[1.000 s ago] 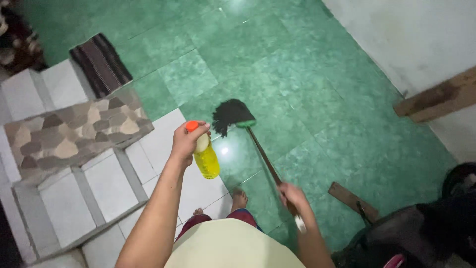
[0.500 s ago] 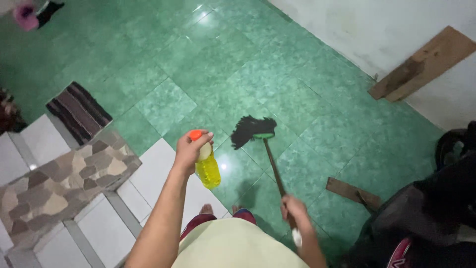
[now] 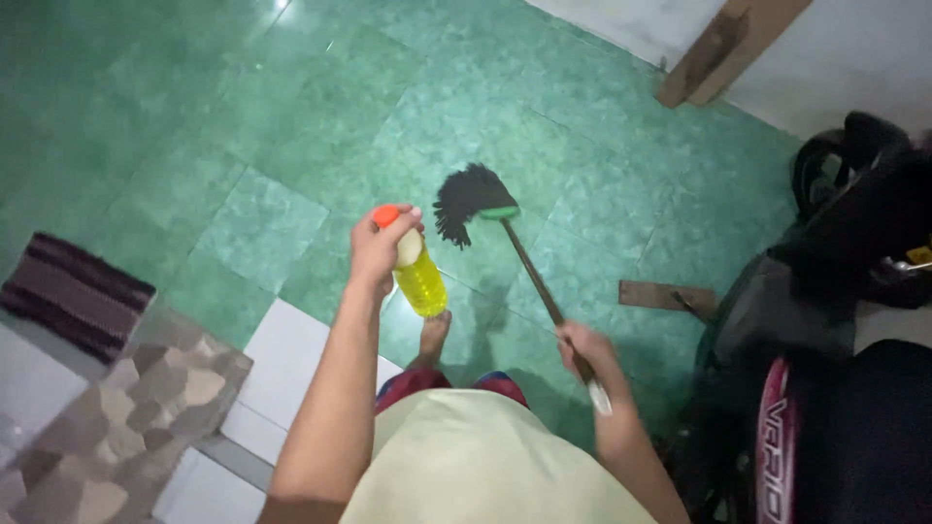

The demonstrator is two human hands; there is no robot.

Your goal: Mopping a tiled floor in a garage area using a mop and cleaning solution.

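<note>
Head view — mop (image 3: 474, 200) on open green floor (image 3: 243, 116).

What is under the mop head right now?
The dark mop head rests on green floor tiles; around it the floor looks bare. The patch under the strands is covered. The right hand holds the handle; the left hand holds a yellow bottle.

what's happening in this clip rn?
A person stands on a green tiled floor, seen from a head camera. The left hand grips a bottle of yellow liquid near its orange cap, held tilted above the floor. The right hand holds the handle of a mop, whose dark head rests on the tiles ahead of a bare foot. A striped mat lies to the left; a motorbike is parked on the right.
</note>
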